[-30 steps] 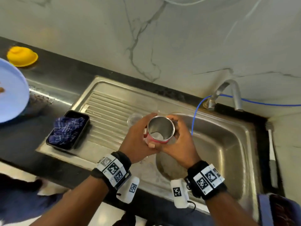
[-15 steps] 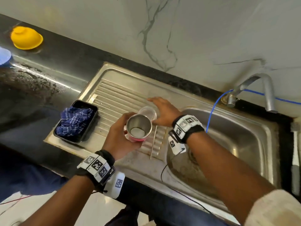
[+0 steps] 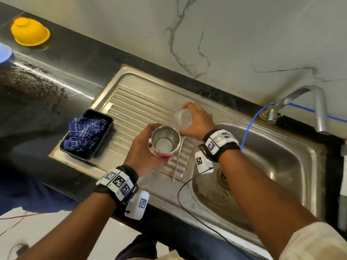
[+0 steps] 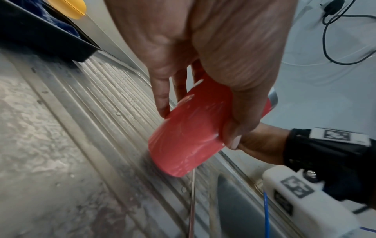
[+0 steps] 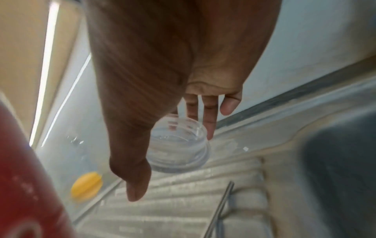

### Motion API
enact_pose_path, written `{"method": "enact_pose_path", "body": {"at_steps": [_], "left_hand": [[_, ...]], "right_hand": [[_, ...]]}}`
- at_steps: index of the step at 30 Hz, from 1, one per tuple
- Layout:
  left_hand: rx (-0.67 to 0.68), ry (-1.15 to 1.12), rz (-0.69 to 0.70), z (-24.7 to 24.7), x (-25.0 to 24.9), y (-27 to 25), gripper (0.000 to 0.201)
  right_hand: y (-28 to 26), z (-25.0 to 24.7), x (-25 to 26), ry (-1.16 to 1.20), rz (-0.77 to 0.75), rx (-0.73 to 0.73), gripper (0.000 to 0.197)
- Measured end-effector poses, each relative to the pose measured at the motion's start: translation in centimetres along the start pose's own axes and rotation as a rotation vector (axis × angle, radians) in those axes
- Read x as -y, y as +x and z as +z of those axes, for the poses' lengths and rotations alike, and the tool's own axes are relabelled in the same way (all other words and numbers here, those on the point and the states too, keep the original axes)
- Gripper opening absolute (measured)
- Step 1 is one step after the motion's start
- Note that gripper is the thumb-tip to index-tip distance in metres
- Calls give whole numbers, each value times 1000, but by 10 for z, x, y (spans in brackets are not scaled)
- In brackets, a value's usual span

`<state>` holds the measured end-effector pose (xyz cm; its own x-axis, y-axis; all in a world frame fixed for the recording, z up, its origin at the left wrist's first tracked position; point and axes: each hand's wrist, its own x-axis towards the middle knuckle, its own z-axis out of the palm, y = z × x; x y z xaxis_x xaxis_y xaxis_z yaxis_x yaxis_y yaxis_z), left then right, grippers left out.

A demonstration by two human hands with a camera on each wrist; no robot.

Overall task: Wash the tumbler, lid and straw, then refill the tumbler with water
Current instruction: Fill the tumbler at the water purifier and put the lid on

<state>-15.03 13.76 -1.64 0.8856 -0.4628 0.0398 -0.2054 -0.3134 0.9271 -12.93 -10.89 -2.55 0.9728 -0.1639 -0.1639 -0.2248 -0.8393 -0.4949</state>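
Just above the ribbed drainboard [image 3: 131, 109] of the steel sink [image 3: 281, 166], the left hand [image 3: 144, 147] holds the tumbler [image 3: 165, 140], fingers and thumb wrapped round its red outer wall. Its mouth faces up toward the head camera, showing a bare metal inside. From the left wrist view the tumbler [image 4: 189, 133] is clear of the ridges, tilted, with the thumb pressed along one side and the fingertips [image 4: 162, 103] on the other.

Just to the far right of the tumbler, the right hand [image 3: 197, 119] has the clear lid [image 3: 184, 118] in its grasp, fingers curled over the rim from above. The right wrist view shows the lid [image 5: 179, 145] pinched between the thumb and the fingers, raised a little off the drainboard, though the picture is blurred. Lid and tumbler sit near each other; whether they touch cannot be told.

A thin metal straw [image 3: 178, 160] lies flat on the drainboard, just right of the tumbler, running from far to near.

At the left end of the drainboard sits a black tray [image 3: 105, 117] holding a blue checked cloth [image 3: 84, 132]. A yellow bowl [image 3: 30, 32] rests upside down on the dark counter [image 3: 56, 81] at the far left. On the far right, a curved tap [image 3: 309, 102] reaches over the basin, with a blue hose [image 3: 247, 128] beside it.
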Motion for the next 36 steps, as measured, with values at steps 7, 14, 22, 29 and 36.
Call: {"method": "enact_pose_path", "body": {"at_steps": [7, 14, 22, 29, 36], "left_hand": [[30, -23, -1, 13, 6, 3, 86], [57, -63, 10, 17, 8, 3, 84], [93, -107, 25, 16, 12, 5, 88], [120, -147, -1, 15, 17, 4, 86], [129, -81, 35, 13, 17, 6, 118]], "right_hand": [[-75, -56, 0, 486, -32, -218, 104], [-121, -28, 42, 696, -86, -287, 83], [-117, 14, 60, 787, -51, -219, 84], [-114, 23, 59, 528, -97, -209, 96], [-108, 18, 54, 397, -134, -188, 87]]}}
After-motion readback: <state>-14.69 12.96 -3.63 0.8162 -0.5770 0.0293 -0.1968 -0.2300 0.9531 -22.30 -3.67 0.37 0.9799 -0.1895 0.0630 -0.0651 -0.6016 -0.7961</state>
